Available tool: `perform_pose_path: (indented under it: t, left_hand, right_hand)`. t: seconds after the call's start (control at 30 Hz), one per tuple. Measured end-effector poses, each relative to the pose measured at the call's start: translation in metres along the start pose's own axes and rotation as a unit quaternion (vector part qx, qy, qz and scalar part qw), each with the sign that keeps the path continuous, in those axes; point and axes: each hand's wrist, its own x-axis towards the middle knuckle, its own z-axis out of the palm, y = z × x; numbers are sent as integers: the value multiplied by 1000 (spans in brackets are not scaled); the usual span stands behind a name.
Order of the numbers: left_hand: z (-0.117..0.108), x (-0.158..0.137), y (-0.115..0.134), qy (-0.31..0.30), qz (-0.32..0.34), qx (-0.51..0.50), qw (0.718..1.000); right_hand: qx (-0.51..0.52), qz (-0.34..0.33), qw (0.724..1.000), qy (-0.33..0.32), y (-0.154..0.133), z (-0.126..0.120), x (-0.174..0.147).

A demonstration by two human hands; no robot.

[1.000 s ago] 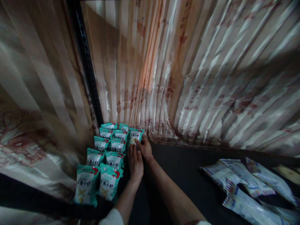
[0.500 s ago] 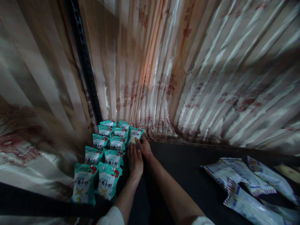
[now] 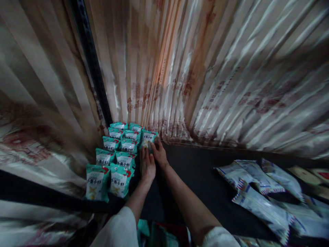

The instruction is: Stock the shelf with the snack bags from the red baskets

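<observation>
A teal-and-white snack bag [image 3: 148, 136] stands at the back, heading a third column. My left hand [image 3: 147, 165] lies at its lower front with the fingers stretched out. Beside it, my right hand [image 3: 160, 153] takes the bag's right edge between thumb and fingers; part of those fingers is hidden. To the left, several matching bags stand upright in two columns, including the front left bag [image 3: 96, 183] and its right neighbour [image 3: 120, 181].
The dark shelf [image 3: 190, 178] carries several white-and-blue packets [image 3: 263, 206] lying loose on the right. A black perforated post [image 3: 94, 65] rises at the back left corner. Pleated printed sheeting [image 3: 218, 75] hangs behind. Below the shelf edge, more teal packaging [image 3: 144, 228] shows.
The view has tipped downward, so the shelf sits higher and teal packaging shows below. Both hands remain at the same bag, with only a slight shift of the fingers.
</observation>
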Motion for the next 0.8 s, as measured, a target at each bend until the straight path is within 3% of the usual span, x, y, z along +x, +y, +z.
perform_pose_path:
  t: [0.17,0.33,0.4,0.47,0.57,0.63,0.7,0.8]
  left_hand:
    - [-31,-41,17,-1,11,-34,999]
    - [-81,-127,22,-52,67,-125,989]
    - [-99,-165,15,-92,85,-132,983]
    - [-113,-200,3,-137,58,-115,982]
    - [-124,-240,-18,-252,-10,-76,965]
    - [-125,-258,-28,-302,-69,-35,950]
    - [-124,-271,-32,-343,-125,-5,931]
    - [-122,-283,-32,-375,-160,1,913]
  right_hand:
    - [58,24,996,60,-19,-28,-55]
    - [131,58,987,77,-35,-63,-153]
    - [116,73,989,55,-36,-77,-198]
    - [78,92,993,6,-32,-92,-240]
    - [-76,115,987,-84,-20,-114,-291]
    - [-229,103,956,-154,-12,-124,-317]
    - [-351,100,904,-222,-8,-129,-336]
    - [-425,117,850,-289,-8,-126,-351]
